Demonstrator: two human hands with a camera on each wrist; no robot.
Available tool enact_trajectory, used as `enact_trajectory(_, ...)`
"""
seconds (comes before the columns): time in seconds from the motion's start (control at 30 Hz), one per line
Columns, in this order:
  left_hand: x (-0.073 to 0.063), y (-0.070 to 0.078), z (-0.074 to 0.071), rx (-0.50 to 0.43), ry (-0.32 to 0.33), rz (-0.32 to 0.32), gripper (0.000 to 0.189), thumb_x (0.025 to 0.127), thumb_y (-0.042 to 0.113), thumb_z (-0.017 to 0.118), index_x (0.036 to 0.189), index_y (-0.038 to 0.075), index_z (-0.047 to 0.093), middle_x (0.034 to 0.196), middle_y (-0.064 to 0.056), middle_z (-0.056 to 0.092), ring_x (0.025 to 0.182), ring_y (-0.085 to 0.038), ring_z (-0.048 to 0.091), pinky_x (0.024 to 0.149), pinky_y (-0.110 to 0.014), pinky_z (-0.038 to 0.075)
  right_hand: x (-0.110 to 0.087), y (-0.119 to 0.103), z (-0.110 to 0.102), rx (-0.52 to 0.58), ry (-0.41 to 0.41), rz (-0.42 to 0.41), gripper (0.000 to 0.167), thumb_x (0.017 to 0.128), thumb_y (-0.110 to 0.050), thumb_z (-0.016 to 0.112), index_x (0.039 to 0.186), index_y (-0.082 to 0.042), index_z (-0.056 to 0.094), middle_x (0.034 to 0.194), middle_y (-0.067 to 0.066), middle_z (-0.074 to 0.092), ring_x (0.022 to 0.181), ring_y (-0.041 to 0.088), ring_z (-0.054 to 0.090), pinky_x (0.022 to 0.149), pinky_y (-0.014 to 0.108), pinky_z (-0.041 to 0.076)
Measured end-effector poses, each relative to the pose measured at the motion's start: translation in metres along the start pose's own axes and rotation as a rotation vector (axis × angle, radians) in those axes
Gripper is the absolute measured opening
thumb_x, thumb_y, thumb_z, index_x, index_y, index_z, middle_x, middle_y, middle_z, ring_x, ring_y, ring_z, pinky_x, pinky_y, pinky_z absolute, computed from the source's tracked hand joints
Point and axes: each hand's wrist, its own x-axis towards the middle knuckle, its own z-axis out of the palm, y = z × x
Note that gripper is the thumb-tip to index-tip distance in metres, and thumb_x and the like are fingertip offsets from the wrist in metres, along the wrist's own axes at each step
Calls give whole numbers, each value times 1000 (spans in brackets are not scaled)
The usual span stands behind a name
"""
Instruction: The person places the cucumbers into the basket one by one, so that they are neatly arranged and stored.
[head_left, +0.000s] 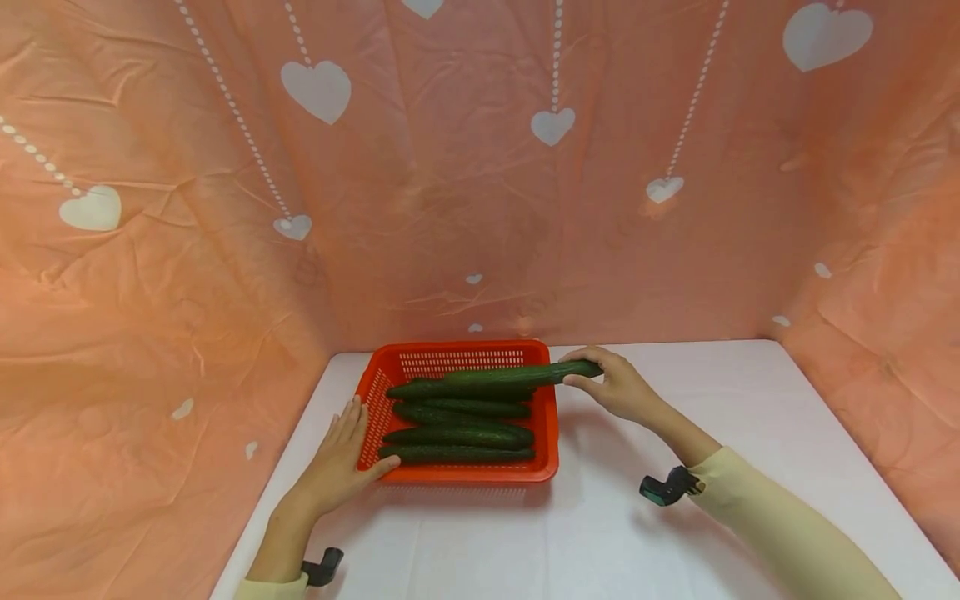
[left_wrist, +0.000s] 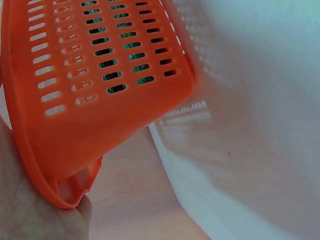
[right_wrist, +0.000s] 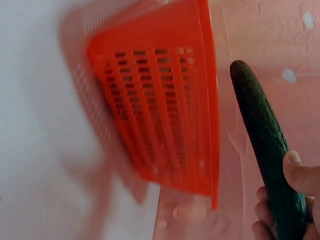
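Observation:
A red plastic basket [head_left: 480, 472] with slotted walls holds several dark green cucumbers [head_left: 457, 454] lying side by side. My right hand [head_left: 618, 390] grips one cucumber [head_left: 517, 377] by its right end, thumb on one side and fingers on the other. That cucumber [right_wrist: 260, 125] slants up past the basket's rim in the right wrist view. In the head view it overlaps the back cucumbers; whether it touches them I cannot tell. My left hand [head_left: 336, 462] rests at the basket's front left corner, fingers straight along the left rim, thumb over the front rim.
The basket stands on a white-covered table [head_left: 480, 542], near its back edge. Orange cloth [head_left: 480, 208] with white hearts hangs behind and on both sides. A small black device [head_left: 670, 486] is strapped to the right wrist, another [head_left: 324, 567] to the left.

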Motion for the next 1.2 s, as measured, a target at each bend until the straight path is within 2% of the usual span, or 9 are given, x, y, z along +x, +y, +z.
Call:
enact_trajectory(0.23,0,0,0,-12,-3,0,114,98,63,68,166,-12,17,177,-27,1,165,-45,-1,133,-59,0,14,-17,26,3,-47,34,31,98,-18,80,126,-7,75,126,15,72,108,31,68,98,52,61)
enact_trajectory(0.53,1,-2,1,-9,3,5,113,98,63,68,166,-12,17,177,-27,2,165,-45,0,133,-58,0,28,-36,58,2,-54,106,32,98,-23,80,126,-6,76,124,15,73,107,32,67,100,53,60)
enact_trajectory(0.77,1,-2,0,-3,4,6,114,97,63,68,166,-11,17,177,-27,3,165,-45,0,133,-61,3,35,-45,81,-6,-63,116,29,98,-21,81,123,-7,78,128,14,74,122,36,68,111,56,52)
enact_trajectory(1.2,0,-1,2,-9,-4,-6,115,97,65,68,167,-10,16,178,-26,1,165,-45,-1,133,-60,2,40,-51,103,-8,-107,188,28,96,-21,82,120,-6,78,129,16,74,125,37,66,112,57,51)
